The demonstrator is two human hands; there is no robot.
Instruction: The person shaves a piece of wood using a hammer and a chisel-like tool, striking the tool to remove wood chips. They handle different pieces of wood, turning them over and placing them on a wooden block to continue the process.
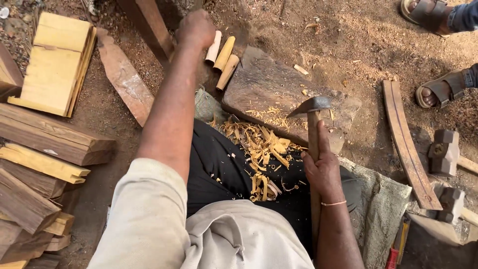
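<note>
The right hand [326, 169] is clenched around the adze handle [313, 149], its blade resting on the chopping block [269, 89]. The left hand [195, 29], a closed fist, reaches toward three carved pegs [222, 57]. Many shavings [259, 149] lie around; uncut wood blocks [50, 139] wait nearby.

Right hand [326, 172] grips adze handle [313, 149], head over the chopping block [279, 94] just ahead of it. Shavings [259, 149] lie left of that hand, on the lap and the block edge. Left hand [196, 29] is well ahead; three pegs [223, 55] just to its right, boards [55, 65] stacked far left. Curved slat [408, 144] and two hammers [445, 152] lie right of the right hand.
</note>
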